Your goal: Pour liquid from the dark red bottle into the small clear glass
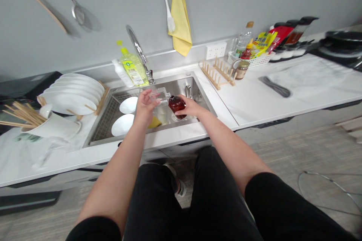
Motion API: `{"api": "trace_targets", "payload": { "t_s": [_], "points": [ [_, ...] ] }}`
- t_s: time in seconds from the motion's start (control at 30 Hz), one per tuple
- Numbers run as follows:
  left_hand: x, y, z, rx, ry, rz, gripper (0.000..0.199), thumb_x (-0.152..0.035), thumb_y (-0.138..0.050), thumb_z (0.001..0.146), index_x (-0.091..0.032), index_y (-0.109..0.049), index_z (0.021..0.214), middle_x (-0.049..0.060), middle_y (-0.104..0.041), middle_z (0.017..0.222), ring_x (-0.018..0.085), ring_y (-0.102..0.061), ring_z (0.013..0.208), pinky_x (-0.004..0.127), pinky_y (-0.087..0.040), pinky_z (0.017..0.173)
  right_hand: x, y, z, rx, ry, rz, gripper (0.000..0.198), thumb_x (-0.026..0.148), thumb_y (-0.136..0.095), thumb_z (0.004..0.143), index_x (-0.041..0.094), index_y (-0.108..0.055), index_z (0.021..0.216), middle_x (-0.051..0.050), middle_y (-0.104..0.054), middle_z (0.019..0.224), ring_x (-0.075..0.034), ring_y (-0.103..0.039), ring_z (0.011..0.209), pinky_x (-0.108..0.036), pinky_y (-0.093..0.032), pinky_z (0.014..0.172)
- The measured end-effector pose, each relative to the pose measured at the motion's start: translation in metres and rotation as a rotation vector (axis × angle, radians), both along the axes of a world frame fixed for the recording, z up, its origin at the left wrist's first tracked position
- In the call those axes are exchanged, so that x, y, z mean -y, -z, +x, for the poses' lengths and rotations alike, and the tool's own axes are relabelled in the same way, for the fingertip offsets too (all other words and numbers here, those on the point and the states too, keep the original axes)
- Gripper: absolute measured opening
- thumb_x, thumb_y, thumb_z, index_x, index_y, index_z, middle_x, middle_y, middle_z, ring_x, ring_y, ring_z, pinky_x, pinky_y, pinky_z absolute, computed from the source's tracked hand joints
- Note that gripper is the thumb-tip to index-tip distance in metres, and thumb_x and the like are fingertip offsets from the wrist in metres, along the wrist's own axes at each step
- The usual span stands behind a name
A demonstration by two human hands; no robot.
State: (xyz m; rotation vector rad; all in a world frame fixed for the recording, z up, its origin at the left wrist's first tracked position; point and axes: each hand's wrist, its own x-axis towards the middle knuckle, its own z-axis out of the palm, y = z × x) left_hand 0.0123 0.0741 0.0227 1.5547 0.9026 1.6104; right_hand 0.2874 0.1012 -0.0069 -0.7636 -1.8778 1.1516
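Over the stainless steel sink (185, 82), my left hand (144, 108) is closed around the edge of a clear see-through container (161, 95). My right hand (191, 107) grips a dark reddish-brown bottle (176, 107), its open neck tilted toward the container. Neck and container are close together; whether they touch I cannot tell. Below and left of my left hand, two white bowls (128, 104) sit in the sink. Something yellow, perhaps a sponge (154, 122), lies near the front wall of the basin, partly hidden by my left arm.
A curved faucet (138, 47) rises behind the sink beside a yellow-green soap bottle (133, 68). White plates (76, 90) stand racked at the left, near a holder with chopsticks (56, 124). To the right are a wooden rack (217, 73), a jar (242, 70) and a seasoning basket (258, 60).
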Motion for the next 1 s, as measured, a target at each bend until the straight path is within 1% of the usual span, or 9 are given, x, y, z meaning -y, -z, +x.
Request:
{"api": "trace_targets", "payload": {
  "t_s": [0.23,0.53,0.73,0.87,1.0],
  "points": [
    [0.002,0.0,-0.001,0.05,-0.004,-0.035,0.076,-0.048,-0.102,0.074,-0.034,-0.06,0.136,0.007,-0.071,0.138,0.032,-0.074,0.134,0.046,-0.066,0.103,0.001,-0.001,-0.001,0.018,-0.002,-0.015,0.086,0.039,-0.102,0.067,0.026,-0.063,0.143,-0.009,-0.078,0.135,-0.033,-0.076,0.124,-0.056,-0.058,0.118],
    [0.001,-0.003,-0.006,-0.008,0.009,-0.002,0.08,-0.048,-0.103,0.074,-0.034,-0.059,0.14,0.009,-0.067,0.148,0.031,-0.074,0.134,0.044,-0.065,0.106,0.001,-0.004,0.0,0.036,0.002,-0.008,0.085,0.04,-0.103,0.065,0.025,-0.064,0.14,-0.007,-0.08,0.13,-0.034,-0.076,0.121,-0.056,-0.059,0.117],
    [0.002,-0.006,-0.007,-0.033,0.02,-0.008,0.082,-0.048,-0.104,0.072,-0.033,-0.059,0.14,0.011,-0.067,0.151,0.032,-0.074,0.136,0.046,-0.065,0.107,0.001,-0.003,0.0,0.033,0.007,-0.013,0.085,0.037,-0.103,0.064,0.025,-0.065,0.139,-0.008,-0.08,0.132,-0.035,-0.076,0.124,-0.057,-0.058,0.118],
    [0.003,-0.01,-0.007,-0.032,0.012,-0.018,0.085,-0.045,-0.107,0.068,-0.032,-0.061,0.138,0.011,-0.068,0.149,0.032,-0.075,0.134,0.044,-0.066,0.106,0.002,-0.003,0.0,0.033,0.003,-0.027,0.085,0.036,-0.103,0.065,0.025,-0.064,0.14,-0.008,-0.08,0.132,-0.034,-0.077,0.122,-0.057,-0.058,0.117],
    [0.004,-0.011,-0.009,-0.059,0.025,0.006,0.084,-0.043,-0.106,0.07,-0.032,-0.06,0.139,0.011,-0.067,0.15,0.032,-0.073,0.136,0.045,-0.065,0.107,0.002,-0.003,0.0,0.039,0.005,-0.029,0.084,0.036,-0.104,0.064,0.025,-0.065,0.138,-0.007,-0.08,0.128,-0.034,-0.078,0.119,-0.057,-0.06,0.115]
  ]
}}
